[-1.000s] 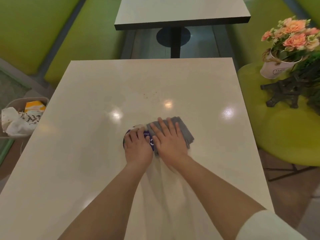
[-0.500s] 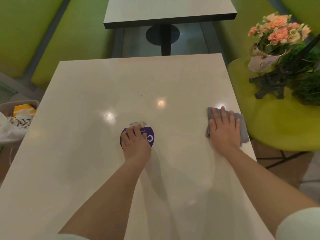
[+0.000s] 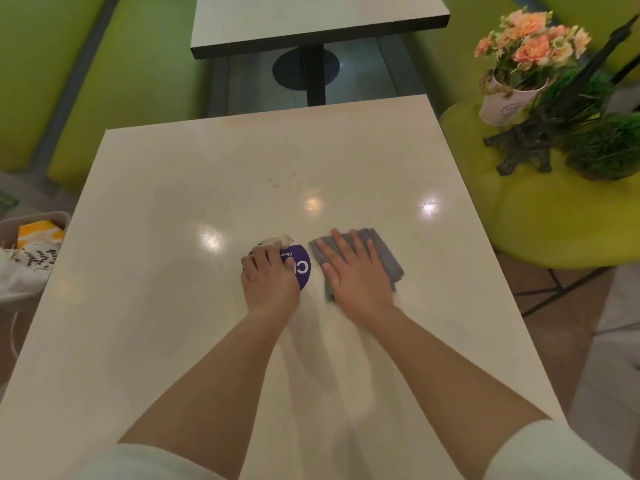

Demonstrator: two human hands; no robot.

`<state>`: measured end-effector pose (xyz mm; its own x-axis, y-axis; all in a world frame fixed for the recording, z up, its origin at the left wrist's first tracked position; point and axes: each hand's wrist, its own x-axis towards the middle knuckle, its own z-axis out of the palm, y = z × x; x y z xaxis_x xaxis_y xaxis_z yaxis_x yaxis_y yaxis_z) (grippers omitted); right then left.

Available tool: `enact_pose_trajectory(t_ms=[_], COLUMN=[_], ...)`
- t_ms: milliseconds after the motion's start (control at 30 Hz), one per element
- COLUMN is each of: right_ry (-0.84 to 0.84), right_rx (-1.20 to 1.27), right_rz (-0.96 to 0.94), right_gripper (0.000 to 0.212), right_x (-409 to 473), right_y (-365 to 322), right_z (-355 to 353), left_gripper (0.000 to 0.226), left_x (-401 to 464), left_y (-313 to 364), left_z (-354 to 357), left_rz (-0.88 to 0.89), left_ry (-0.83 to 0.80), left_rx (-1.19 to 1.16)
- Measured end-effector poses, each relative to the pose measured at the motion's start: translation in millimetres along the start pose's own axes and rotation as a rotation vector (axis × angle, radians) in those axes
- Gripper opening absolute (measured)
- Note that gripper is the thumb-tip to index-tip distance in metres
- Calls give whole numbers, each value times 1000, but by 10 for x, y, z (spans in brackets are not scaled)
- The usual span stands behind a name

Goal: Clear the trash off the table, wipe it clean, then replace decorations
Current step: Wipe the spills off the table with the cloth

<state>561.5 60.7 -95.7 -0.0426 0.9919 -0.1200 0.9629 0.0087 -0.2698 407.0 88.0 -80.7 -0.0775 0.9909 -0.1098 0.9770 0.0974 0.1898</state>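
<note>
My right hand point(image 3: 358, 273) lies flat with straight fingers on a folded grey cloth point(image 3: 388, 254), pressing it onto the cream table point(image 3: 173, 237) near its middle. Just left of it, my left hand point(image 3: 269, 278) rests on a round purple item with white lettering point(image 3: 302, 268); its fingers are bent over the item's far edge, where a small whitish scrap point(image 3: 280, 241) shows. A few dark specks point(image 3: 282, 180) dot the table farther back. The decorations stand on a green chair point(image 3: 554, 220) at right: a white pot of peach flowers point(image 3: 512, 81), a dark Eiffel tower model point(image 3: 540, 133) and a green grass plant point(image 3: 606, 147).
A bin point(image 3: 31, 258) holding white and yellow wrappers stands beside the table's left edge. Another table point(image 3: 311, 19) with a black pedestal stands beyond. Green bench seats point(image 3: 114, 74) line the far left and back.
My right hand slid the cloth out to the table's right edge, then back left beside the purple item. My left hand stayed on that item.
</note>
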Motion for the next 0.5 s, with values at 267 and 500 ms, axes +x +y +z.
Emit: enact_pose_trajectory(t_ms=[267, 500], right_ry=[119, 147], right_rx=[-99, -53], right_rz=[366, 482], right_gripper=[71, 53], right_x=[-402, -364], right_y=[1494, 945], right_z=[-333, -156], left_gripper=[40, 36], left_x=[-27, -91], left_y=[-6, -78], left_z=[-14, -125], left_rz=[24, 155], left_ry=[0, -23], left_rx=[9, -27])
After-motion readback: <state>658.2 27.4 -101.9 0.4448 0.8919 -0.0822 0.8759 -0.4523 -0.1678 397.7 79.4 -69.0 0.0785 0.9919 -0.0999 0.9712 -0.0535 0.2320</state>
